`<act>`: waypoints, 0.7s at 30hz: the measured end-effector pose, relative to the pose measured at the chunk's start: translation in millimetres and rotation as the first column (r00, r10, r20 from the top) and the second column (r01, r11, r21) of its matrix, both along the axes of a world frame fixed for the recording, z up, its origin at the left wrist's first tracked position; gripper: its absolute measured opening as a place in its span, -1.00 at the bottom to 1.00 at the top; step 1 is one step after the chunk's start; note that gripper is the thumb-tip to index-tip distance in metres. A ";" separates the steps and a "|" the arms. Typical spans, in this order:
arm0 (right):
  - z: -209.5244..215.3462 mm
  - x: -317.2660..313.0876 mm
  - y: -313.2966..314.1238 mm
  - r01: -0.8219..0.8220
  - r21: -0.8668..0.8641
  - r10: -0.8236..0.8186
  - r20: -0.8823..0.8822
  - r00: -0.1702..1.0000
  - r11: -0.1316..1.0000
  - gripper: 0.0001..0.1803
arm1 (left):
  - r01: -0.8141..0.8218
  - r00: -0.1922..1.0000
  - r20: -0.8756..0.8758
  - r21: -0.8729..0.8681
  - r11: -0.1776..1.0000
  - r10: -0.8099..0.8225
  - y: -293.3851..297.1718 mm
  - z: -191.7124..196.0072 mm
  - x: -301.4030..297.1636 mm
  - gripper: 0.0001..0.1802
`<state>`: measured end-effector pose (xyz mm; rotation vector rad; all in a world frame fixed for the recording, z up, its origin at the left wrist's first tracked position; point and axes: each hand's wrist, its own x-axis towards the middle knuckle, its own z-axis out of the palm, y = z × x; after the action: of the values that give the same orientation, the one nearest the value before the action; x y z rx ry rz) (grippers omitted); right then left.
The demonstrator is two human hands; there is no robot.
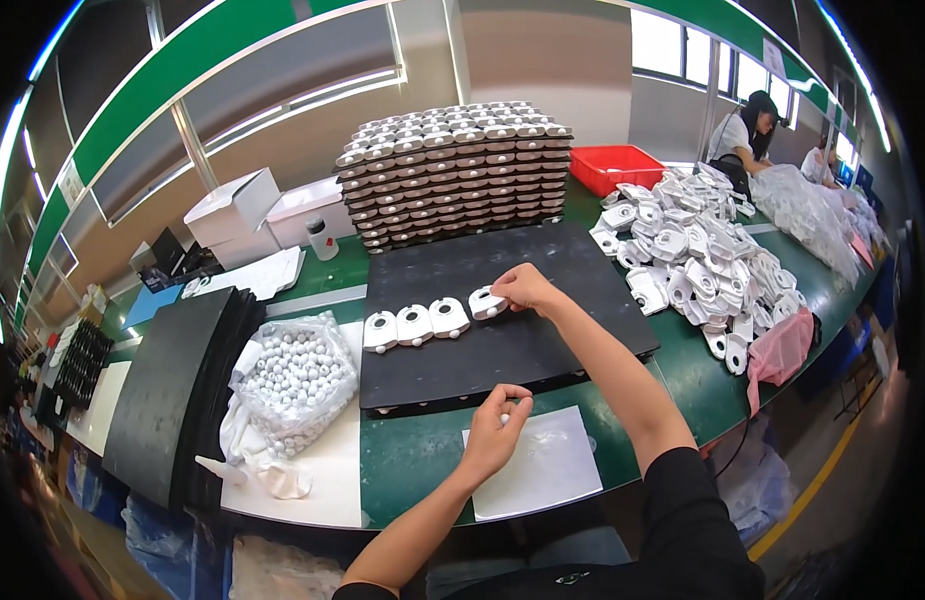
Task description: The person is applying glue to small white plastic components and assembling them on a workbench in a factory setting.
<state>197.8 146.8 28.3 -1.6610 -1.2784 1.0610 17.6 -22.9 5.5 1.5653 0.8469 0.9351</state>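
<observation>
While the bench hums: a worker lays white plastic parts out in a row on a black tray.

Right hand (525, 288): stretched out over the black tray (582, 290), fingers pinched on the fourth white part (487, 302) — setting it at the right end of the row.

Left hand (494, 430): hangs above a white sheet (542, 465) at the bench edge, fingertips closed on something small and white; it looks like a ball, though too small to be sure.

Row: three parts (414, 325) already lie side by side on the tray, just left of the one in hand.

Progress: by the look of it, early in this tray — one short row begun, most of the black surface bare.

Supply: a heap of loose parts (697, 265) sits at the right, near the tray; a clear bag of white balls (292, 375) at the left.

Done work: a stack of filled trays (452, 170) stands behind, well up the bench.

Beyond: a red bin (614, 168), and another person seated at the far end.
</observation>
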 end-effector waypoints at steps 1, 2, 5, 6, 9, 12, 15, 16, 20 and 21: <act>-3.2 -4.6 -3.9 -0.028 0.079 0.022 0.073 0.997 0.997 -0.74 | 0.008 1.000 -0.012 0.004 1.000 -0.007 0.0 -0.4 -0.4 -0.81; -5.8 -6.9 -9.4 -0.021 0.132 0.002 0.144 0.990 0.991 -0.72 | 0.015 1.000 -0.024 0.009 1.000 -0.015 0.0 -0.8 -0.6 -0.80; -6.9 -12.3 -19.3 -0.044 0.254 -0.037 0.305 0.951 0.966 -0.69 | 0.025 0.999 -0.038 0.008 1.000 -0.024 0.2 0.2 -0.2 -0.79; -8.8 -11.6 -20.1 -0.020 0.243 -0.057 0.304 0.951 0.970 -0.70 | 0.016 0.999 -0.036 0.008 1.000 -0.016 0.6 -1.2 0.3 -0.79; -14.1 -15.8 -24.1 -0.035 0.506 -0.236 0.461 0.856 0.862 -0.75 | -0.006 1.000 -0.025 0.037 0.999 0.007 2.3 -2.8 -1.2 -0.80; -6.3 -37.1 -41.0 -0.165 0.595 -0.196 0.495 0.847 0.787 -0.79 | -0.045 0.999 -0.019 0.027 0.999 0.046 7.4 -1.9 -6.7 -0.81; -10.3 -47.5 -50.8 -0.451 0.631 -0.095 0.640 0.762 0.632 -0.73 | -0.357 0.930 0.078 0.435 0.827 0.360 36.3 11.4 -16.9 -0.73; -9.6 -49.9 -55.2 -0.508 0.613 -0.103 0.693 0.714 0.605 -0.71 | -0.381 0.886 -0.079 0.443 0.812 0.458 47.2 28.7 -29.5 -0.70; -25.3 -67.9 -47.7 -0.549 0.612 -0.096 0.712 0.695 0.569 -0.71 | -0.356 0.490 -0.475 0.657 0.664 0.732 98.6 42.4 -85.3 -0.55; -23.4 -72.4 -50.8 -0.557 0.592 -0.075 0.721 0.688 0.583 -0.71 | -0.305 0.426 -0.536 0.674 0.673 0.729 107.3 39.7 -95.4 -0.54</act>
<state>125.4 95.9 4.9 -1.1408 -2.1379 -0.1561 -77.8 84.5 45.1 2.2673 1.9925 0.9275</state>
